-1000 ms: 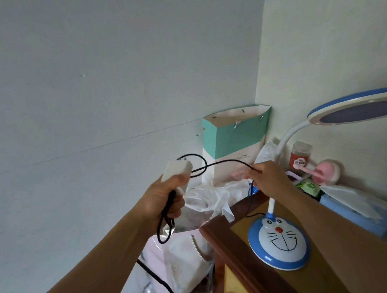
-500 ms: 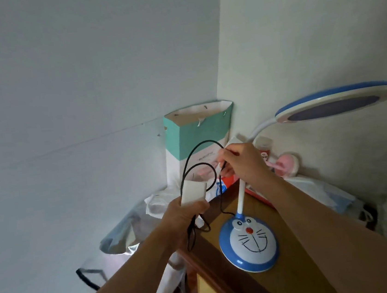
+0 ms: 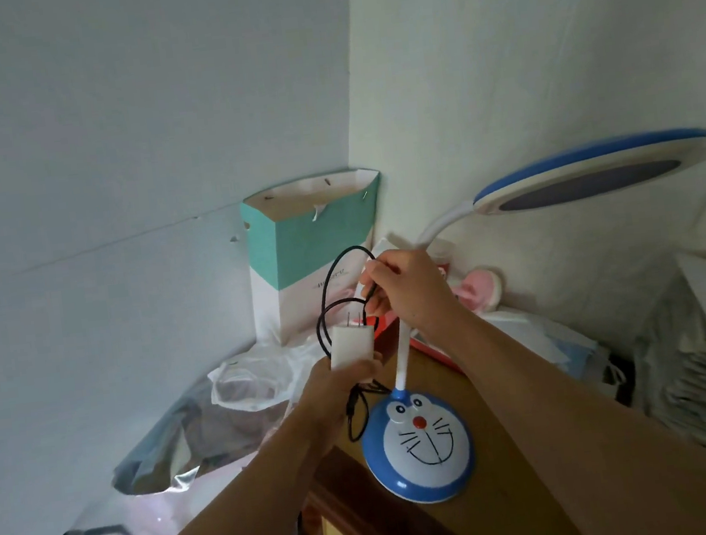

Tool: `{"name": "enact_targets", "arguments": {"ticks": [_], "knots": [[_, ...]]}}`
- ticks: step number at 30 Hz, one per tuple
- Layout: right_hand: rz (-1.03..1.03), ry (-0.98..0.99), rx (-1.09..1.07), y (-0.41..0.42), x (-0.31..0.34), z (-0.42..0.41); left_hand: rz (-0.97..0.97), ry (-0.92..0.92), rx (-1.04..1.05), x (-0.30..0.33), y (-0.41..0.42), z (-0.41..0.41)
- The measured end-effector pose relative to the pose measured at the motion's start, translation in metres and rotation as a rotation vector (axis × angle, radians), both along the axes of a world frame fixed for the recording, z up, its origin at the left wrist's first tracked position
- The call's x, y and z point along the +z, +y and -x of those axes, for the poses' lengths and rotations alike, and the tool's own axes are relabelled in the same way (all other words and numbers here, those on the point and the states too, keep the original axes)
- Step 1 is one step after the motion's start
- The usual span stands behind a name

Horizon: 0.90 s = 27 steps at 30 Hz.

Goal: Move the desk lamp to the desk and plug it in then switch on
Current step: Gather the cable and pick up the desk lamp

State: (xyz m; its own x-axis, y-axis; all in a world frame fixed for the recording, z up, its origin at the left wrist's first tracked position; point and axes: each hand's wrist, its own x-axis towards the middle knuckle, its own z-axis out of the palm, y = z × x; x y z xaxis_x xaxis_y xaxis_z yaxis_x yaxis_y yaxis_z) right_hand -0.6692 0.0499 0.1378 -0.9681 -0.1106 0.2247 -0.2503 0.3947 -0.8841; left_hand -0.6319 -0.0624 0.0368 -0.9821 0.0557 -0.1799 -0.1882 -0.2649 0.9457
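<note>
Your left hand [image 3: 346, 378] is clamped on the white rectangular plug adapter [image 3: 350, 343], its metal prongs pointing up and away from you. Your right hand [image 3: 406, 287] is closed on the thin black power cable [image 3: 343, 256], pinching it between thumb and fingers just in front of the lamp's white neck. Between the two grips the cable rises in loose loops, and a further loop hangs below your left hand beside the lamp base.

Risks, as judged from this position:
- The slack loop lies against the base. If you draw the adapter away, the cable may tighten around the neck and drag or tip the lamp.
- The lamp stands near the left edge of the brown wooden surface [image 3: 495, 528]. A sideways tug could take it over that edge into the clear plastic bags [image 3: 179, 454] below.
- The wide head overhangs well to the right, so the lamp is likely top-heavy on that side.
- No socket is visible; I cannot tell whether the cable will reach one.

Condition of the blue and white desk lamp with the cartoon cat face on its round base [image 3: 420, 444]: it stands upright on the surface, base flat. The neck rises straight, then curves right to a flat oval head, blue-rimmed, with a dark, unlit panel underneath. Behind it, in the corner, stand a teal and white paper bag [image 3: 313, 245] and a pink plush item [image 3: 481, 290].
</note>
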Motion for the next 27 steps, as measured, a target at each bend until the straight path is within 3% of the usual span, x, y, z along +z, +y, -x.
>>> {"name": "enact_targets", "arguments": {"ticks": [8,12,14,21,27], "knots": [[-0.172,0.082,-0.072,0.005,-0.025,-0.02,0.011,-0.029,0.092,-0.009,-0.013,0.003],[-0.355,-0.007,-0.264,0.016,-0.054,-0.026,0.059,-0.027,0.102,-0.013,-0.014,0.004],[-0.343,-0.091,-0.348,0.023,-0.065,-0.026,0.068,-0.031,0.095,-0.014,-0.014,0.006],[-0.223,-0.05,-0.205,0.026,-0.074,-0.015,0.06,-0.061,0.104,-0.016,-0.01,0.008],[-0.384,0.079,-0.227,0.02,-0.074,-0.002,0.095,-0.065,0.146,-0.014,-0.001,0.007]]}}
